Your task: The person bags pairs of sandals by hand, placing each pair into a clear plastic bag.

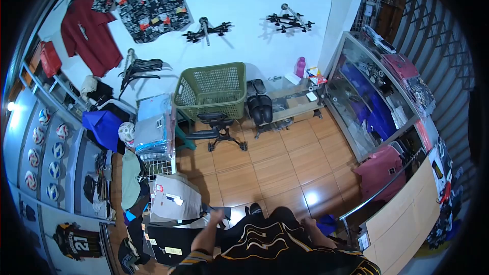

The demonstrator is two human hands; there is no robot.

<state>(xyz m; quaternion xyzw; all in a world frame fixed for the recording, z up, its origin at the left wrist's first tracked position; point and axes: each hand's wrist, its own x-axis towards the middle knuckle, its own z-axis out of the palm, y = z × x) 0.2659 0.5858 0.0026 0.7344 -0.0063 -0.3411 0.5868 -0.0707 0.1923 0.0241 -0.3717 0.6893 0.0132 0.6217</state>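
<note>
My left hand [217, 216] is closed in front of the stacked garments on the left, at a dark and white piece whose kind I cannot make out. Beside it lie a light grey folded garment [189, 201] with tags and a black folded garment [186, 240] with a label. My right hand [308, 223] hangs low by my right thigh, its fingers too small and dim to read. A dark blue item [327, 224] is close to it.
A green plastic basket [210, 104] stands by the wall, with a small black wheeled stand [219, 131] in front. A glass display case [350, 122] and a cardboard sheet [407, 214] are on the right. Wrapped garments [153, 132] pile up at left. Tiled floor [277, 168] lies ahead.
</note>
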